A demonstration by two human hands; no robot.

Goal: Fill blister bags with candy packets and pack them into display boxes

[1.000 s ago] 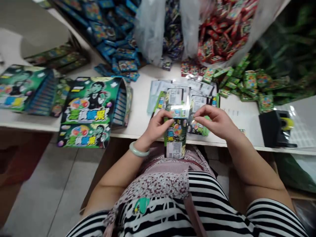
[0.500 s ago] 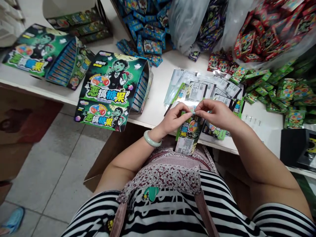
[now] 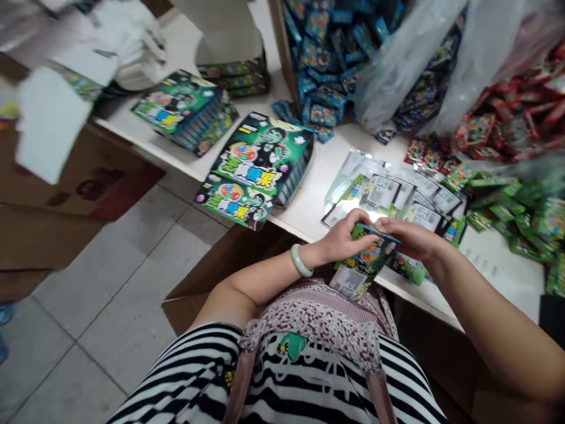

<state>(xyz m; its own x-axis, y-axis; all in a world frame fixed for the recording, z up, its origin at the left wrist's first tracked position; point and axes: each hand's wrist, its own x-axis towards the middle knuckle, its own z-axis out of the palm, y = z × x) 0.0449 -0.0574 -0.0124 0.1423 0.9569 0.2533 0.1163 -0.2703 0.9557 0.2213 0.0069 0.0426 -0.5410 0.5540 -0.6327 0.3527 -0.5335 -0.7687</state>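
Between my hands is a black and green candy packet [image 3: 364, 262] with a white printed label at its lower end, tilted toward my apron. My left hand [image 3: 351, 237] grips the packet near its upper left edge, thumb in front. On the packet's top edge, my right hand [image 3: 410, 237] closes from the right; its fingertips are partly hidden behind. Past my hands, several similar flat packets with barcode labels [image 3: 384, 191] lie overlapping on the white table [image 3: 329, 171].
Green candy display boxes [image 3: 256, 159] stand left on the table. Behind are loose blue boxes [image 3: 329, 97], a clear bag [image 3: 392, 76] of dark boxes, and red boxes [image 3: 481, 132]. Green boxes [image 3: 507, 203] pile up at right. A brown carton [image 3: 194, 282] is below the table edge.
My view has swung left, so the table sits further right. My fingertips, pinched together at the packet's top before, now grip its upper edge, with my right hand flatter along it.
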